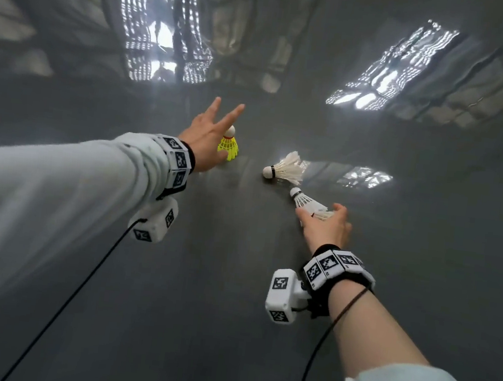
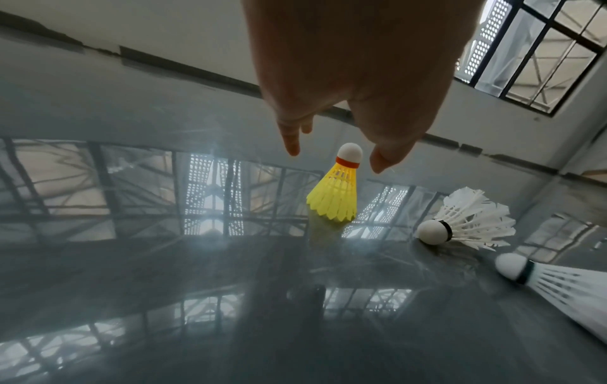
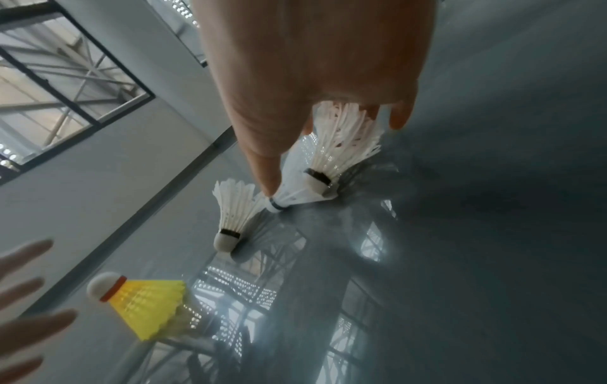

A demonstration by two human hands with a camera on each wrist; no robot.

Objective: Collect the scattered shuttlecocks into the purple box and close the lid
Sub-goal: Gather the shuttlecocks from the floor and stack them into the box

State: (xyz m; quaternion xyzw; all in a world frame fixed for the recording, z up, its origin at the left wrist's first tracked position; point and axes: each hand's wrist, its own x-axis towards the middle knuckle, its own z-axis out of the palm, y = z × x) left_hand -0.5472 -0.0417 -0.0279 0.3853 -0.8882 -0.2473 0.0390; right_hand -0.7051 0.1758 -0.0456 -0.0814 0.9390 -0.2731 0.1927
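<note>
Three shuttlecocks show on the glossy grey floor (image 1: 230,313), and no purple box is in any view, so where they must go cannot be told.

Nearest, at about 4 o'clock from the group's middle, the right hand (image 1: 327,227) has its fingers around the skirt of a white shuttle (image 1: 305,201), thumb laid along the feathers. In the right wrist view a second cork seems tucked under that hand, but it may be a reflection; I cannot tell. Squeezing here could crush or bend the feathers, and a loose hold could let the shuttle slide on the slick floor.

Just beyond, at 1 o'clock, a second white shuttle (image 1: 284,170) lies on its side, touched by nothing. A careless sweep of the right hand could knock it rolling away.

Farthest, at 10 o'clock, the yellow shuttle (image 1: 228,145) stands upright on its skirt. The left hand (image 1: 209,138) hovers over it, fingers spread and holding nothing. A bump on the cork would probably topple it before the fingers close.
</note>
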